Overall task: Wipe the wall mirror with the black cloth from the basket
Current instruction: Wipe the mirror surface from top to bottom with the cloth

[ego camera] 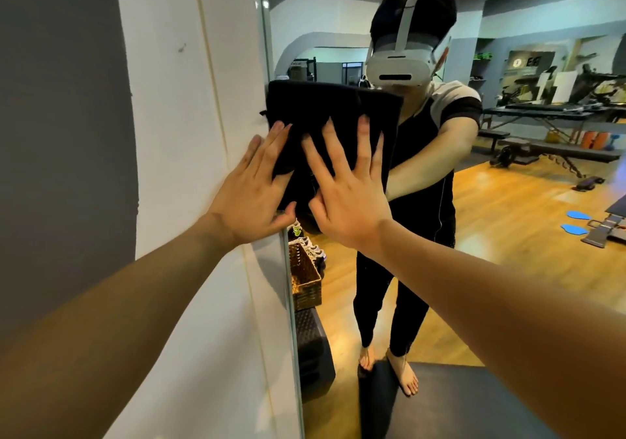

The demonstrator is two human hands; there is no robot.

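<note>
You are in the wiping step: both your left hand [252, 184] and right hand [345, 188] lie flat with fingers spread and straight, pressing the cloth [325, 110] against the mirror [508, 235] at its left edge, beside the wall [189, 100]. The basket [305, 281] shows only as a reflection, low down. Next, I judge, you need even pressure and a sweep rightward across the unwiped glass, keeping the cloth from sliding out.

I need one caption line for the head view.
Both hands, left and right, press black cloth flat on wall mirror.
</note>
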